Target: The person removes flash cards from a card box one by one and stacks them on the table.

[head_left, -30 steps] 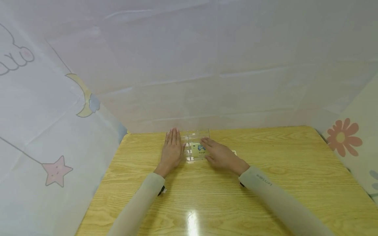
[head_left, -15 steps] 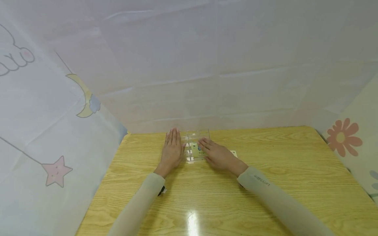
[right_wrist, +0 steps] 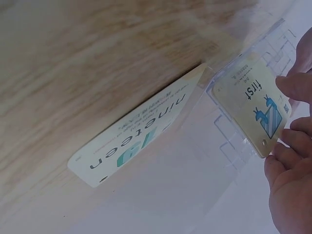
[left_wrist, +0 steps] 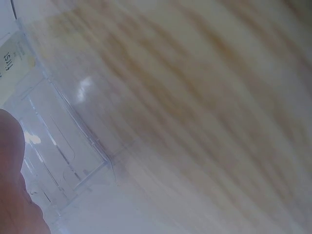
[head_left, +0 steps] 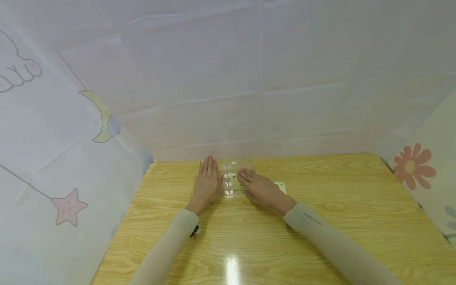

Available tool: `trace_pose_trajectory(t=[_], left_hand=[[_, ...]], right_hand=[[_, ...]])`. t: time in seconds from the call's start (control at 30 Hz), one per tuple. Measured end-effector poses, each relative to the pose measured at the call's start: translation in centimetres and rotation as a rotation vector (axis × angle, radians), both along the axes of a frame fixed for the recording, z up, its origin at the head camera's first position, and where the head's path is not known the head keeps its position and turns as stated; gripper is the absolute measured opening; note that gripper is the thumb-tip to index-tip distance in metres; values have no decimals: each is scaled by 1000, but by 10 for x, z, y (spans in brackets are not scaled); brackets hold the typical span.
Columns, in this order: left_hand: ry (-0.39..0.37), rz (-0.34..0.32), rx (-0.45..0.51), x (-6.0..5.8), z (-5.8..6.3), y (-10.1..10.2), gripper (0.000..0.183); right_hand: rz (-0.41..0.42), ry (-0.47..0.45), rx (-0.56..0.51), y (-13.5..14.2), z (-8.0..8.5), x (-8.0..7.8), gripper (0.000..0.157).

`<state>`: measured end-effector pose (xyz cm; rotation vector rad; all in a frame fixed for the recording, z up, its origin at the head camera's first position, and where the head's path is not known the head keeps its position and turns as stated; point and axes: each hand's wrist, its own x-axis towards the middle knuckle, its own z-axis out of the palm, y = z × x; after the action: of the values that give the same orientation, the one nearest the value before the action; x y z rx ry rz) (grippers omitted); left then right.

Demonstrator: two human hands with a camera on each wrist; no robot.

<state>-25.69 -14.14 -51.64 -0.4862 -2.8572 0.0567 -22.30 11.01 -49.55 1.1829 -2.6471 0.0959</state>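
Note:
A clear plastic tray (head_left: 233,162) with divided compartments lies at the table's back edge. My left hand (head_left: 207,186) rests flat along its left part, fingers straight and pointing away from me. In the right compartment sits a pale yellow flash card (right_wrist: 253,97) printed "first" with a blue picture. Over that card reaches my right hand (head_left: 263,189), fingers extended and covering much of it in the head view. The right wrist view has the thumb and fingertips right at the card's edge. A second flash card (right_wrist: 141,129), reading "nineteen", lies right of the tray, partly hidden under the right hand in the head view.
The wood-grain table (head_left: 320,221) extends to both sides and toward me. Behind it hangs a pale cloth backdrop (head_left: 228,99), with printed side panels showing a star (head_left: 69,207), a moon and a flower.
My right hand has slid left over the "first" card, covering more of it and baring more of the "nineteen" card. The left hand and the tray have stayed in place.

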Motion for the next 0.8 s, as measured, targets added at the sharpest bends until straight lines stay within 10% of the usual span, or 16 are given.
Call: trace_pose_trajectory(t=[0.8], left_hand=[[-28,8,10,-1,-1,1,71]], right_hand=[[0,37,11,0,-3,-2,64]])
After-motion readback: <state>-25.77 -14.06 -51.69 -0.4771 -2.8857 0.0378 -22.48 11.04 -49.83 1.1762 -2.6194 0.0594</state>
